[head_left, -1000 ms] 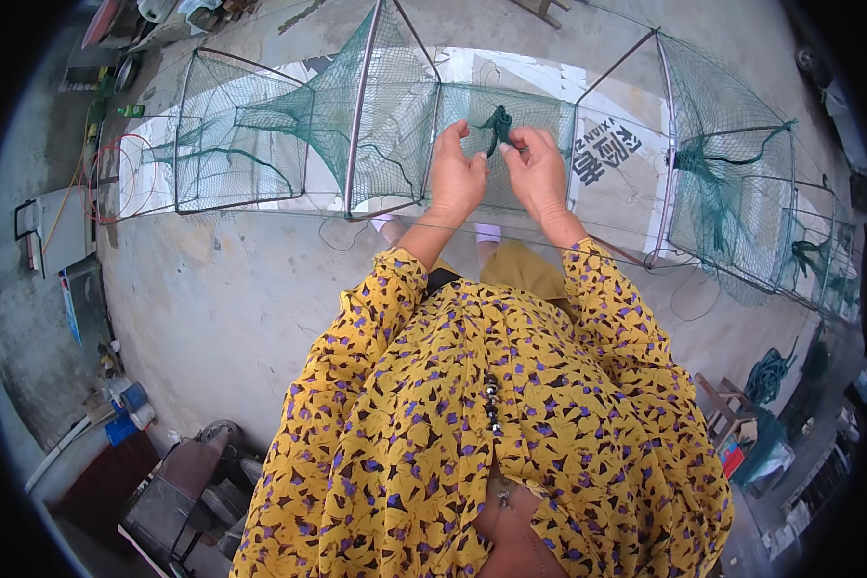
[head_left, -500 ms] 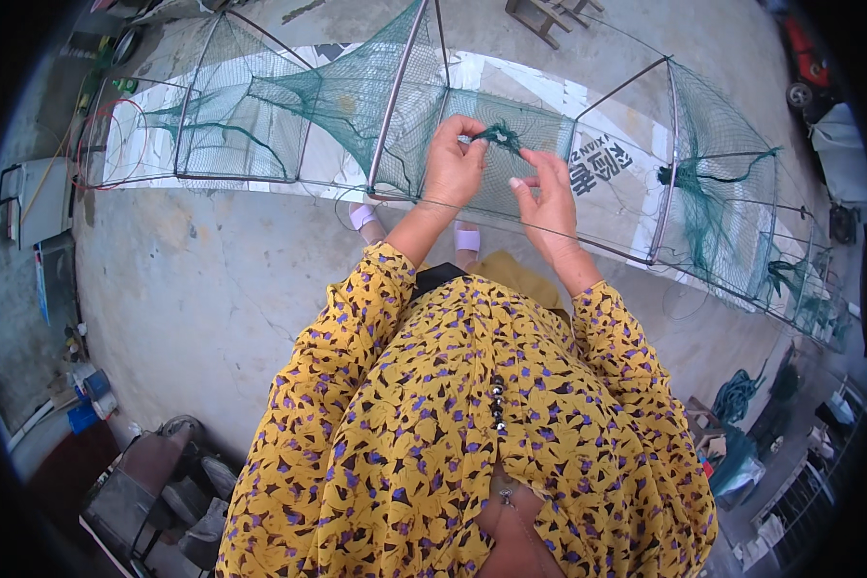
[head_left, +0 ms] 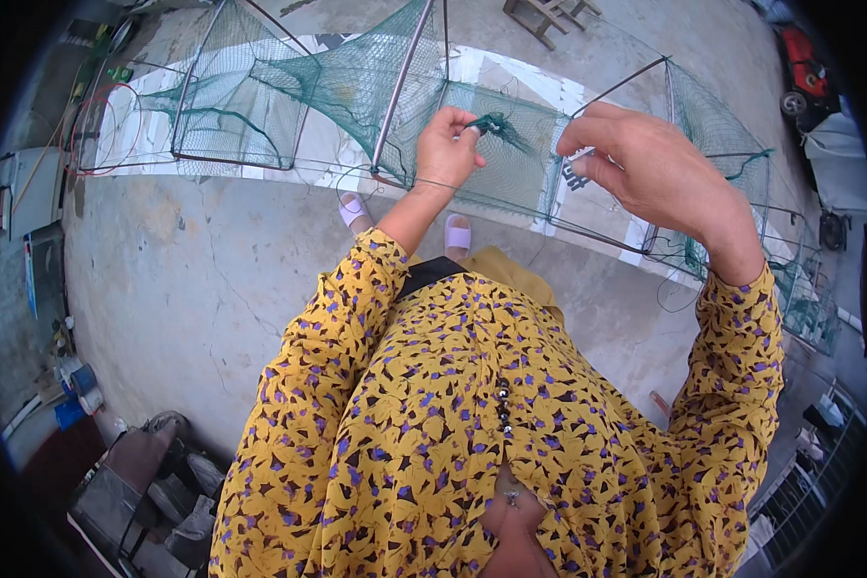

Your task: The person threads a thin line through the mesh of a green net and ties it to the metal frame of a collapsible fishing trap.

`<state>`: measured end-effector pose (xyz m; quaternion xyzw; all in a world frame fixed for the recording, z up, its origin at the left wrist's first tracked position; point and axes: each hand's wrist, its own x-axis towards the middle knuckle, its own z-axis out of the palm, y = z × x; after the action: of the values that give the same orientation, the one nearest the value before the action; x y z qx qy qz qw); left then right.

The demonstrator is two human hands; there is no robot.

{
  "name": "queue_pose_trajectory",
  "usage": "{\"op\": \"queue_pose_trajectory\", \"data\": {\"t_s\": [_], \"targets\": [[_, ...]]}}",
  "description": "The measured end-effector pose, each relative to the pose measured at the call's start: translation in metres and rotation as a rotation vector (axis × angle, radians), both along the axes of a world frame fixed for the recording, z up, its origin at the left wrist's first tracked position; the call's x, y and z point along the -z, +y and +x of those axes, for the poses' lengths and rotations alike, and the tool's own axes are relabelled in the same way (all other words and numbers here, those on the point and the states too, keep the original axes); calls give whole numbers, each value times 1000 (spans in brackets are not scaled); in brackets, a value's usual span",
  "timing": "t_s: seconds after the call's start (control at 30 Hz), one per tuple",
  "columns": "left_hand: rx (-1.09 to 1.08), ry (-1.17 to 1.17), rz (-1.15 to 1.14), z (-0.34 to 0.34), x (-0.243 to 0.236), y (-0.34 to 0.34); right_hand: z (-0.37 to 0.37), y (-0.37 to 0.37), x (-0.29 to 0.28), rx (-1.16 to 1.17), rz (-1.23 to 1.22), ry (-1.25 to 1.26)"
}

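Observation:
A long green mesh net trap (head_left: pixel 356 82) with dark metal frames stretches from left to right in front of me. My left hand (head_left: pixel 445 152) pinches a gathered, bunched knot of green netting (head_left: pixel 497 125) between thumb and fingertips, above the middle section. My right hand (head_left: pixel 645 166) is lifted toward the camera, right of the bunch and apart from it. Its fingers curl in toward the thumb in a pinch; whatever they hold is too fine to make out.
White printed sheeting (head_left: pixel 342 144) lies under the trap on the concrete floor (head_left: pixel 193 260). A small wooden stool (head_left: pixel 549 17) stands beyond it, and a red wheeled machine (head_left: pixel 804 67) at the far right. Black seat-like items (head_left: pixel 154 482) sit at the lower left.
My right hand has drawn away from the netting, up and to the right, closer to the camera. The left hand keeps its pinch on the netting.

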<state>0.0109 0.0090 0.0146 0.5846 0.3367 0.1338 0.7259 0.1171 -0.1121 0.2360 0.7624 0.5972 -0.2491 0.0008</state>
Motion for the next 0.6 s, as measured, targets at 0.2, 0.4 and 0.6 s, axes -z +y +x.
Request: {"op": "queue_pose_trajectory", "data": {"t_s": [0.2,0.4,0.6], "targets": [[12,1,-49,11,-15,-10,21,41,83,-61,-390,-48],[-1,-45,-73,8,-18,-14,26,39,102,0,-311,72],[-9,-47,-119,5,-18,-11,29,44,106,33,-334,91]]}}
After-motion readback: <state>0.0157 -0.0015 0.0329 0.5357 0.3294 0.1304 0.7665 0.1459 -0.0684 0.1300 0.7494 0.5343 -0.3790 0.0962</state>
